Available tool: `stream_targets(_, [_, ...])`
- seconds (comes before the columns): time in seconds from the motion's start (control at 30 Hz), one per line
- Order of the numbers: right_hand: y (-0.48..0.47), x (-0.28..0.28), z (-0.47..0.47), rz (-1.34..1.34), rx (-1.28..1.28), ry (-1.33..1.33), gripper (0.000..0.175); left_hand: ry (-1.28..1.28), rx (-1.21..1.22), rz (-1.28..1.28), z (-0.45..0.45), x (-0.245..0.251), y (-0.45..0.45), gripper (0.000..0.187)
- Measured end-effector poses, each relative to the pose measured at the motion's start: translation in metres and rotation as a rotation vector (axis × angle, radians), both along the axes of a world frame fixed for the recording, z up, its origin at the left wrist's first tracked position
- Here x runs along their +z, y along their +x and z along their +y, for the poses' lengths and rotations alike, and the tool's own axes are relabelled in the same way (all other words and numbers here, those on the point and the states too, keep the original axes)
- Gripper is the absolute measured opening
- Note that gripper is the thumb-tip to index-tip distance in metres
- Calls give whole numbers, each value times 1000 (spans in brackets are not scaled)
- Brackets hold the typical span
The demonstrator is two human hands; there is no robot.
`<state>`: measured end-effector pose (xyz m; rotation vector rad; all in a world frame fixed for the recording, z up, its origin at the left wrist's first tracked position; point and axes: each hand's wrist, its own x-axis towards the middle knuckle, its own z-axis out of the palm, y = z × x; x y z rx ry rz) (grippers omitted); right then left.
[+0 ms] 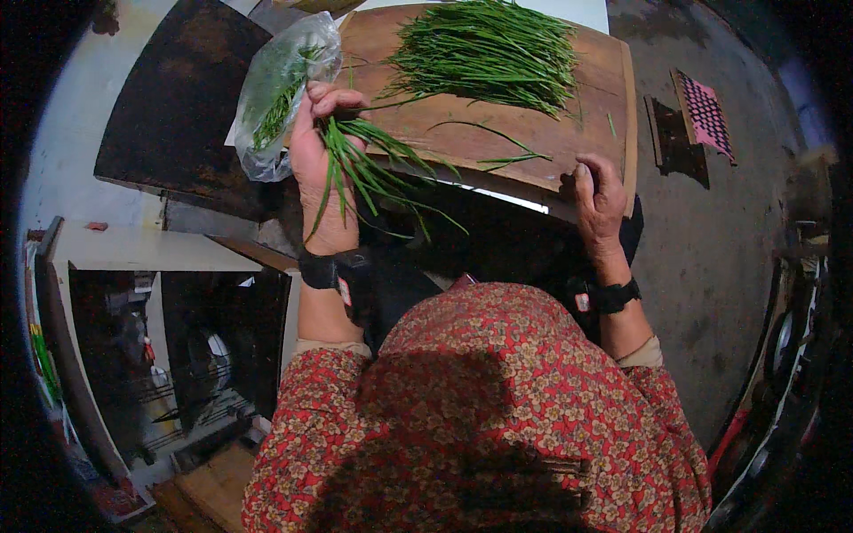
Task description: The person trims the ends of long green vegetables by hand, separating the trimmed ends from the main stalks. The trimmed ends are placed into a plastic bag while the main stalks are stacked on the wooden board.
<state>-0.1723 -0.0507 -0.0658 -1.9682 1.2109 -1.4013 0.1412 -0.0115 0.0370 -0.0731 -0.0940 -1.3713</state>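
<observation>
A small bunch of garlic chives (360,156) is in my left hand (316,143), its long green blades fanning out over my palm and wrist. Behind that hand lies a clear plastic bag (260,86) with more greens inside. My right hand (602,200) is at the front right edge of the wooden board (413,126); its fingers are curled, and whether they pinch anything is unclear. A large pile of garlic chives (486,56) covers the far part of the board. A few loose blades (516,158) lie between the pile and the front edge.
To the left stands a dark tabletop (180,100). Below it is a pale cabinet (160,246) with dark glass-like fronts. On the concrete floor (706,266) at right is a small stool-like object with a pink-and-black checked top (708,116).
</observation>
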Motion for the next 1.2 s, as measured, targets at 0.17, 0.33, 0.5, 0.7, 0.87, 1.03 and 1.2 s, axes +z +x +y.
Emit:
stream_targets(0.17, [-1,-3,-2,6,21,-14,13,-11,-61,-97,3,-2,5,17])
stream_targets(0.33, [0,-2,-4,-139,45,117,12,188,80,-522,4,5,-14,23])
stream_targets(0.5, [-4,32,-2,-610,152,551,13,116,-33,-1188,19,-4,-71,26])
stream_targets(0.7, [27,56,20,-205,508,552,25,154,-198,-1365,28,-38,-127,27])
stream_targets(0.87, [41,56,26,-198,434,461,31,224,-151,-996,26,-50,-126,26])
stream_targets(1.03, [43,54,31,0,468,442,34,197,-145,-1133,25,-54,-131,32])
stream_targets(1.2, [50,49,33,86,479,312,35,148,-296,-1076,27,-58,-127,33])
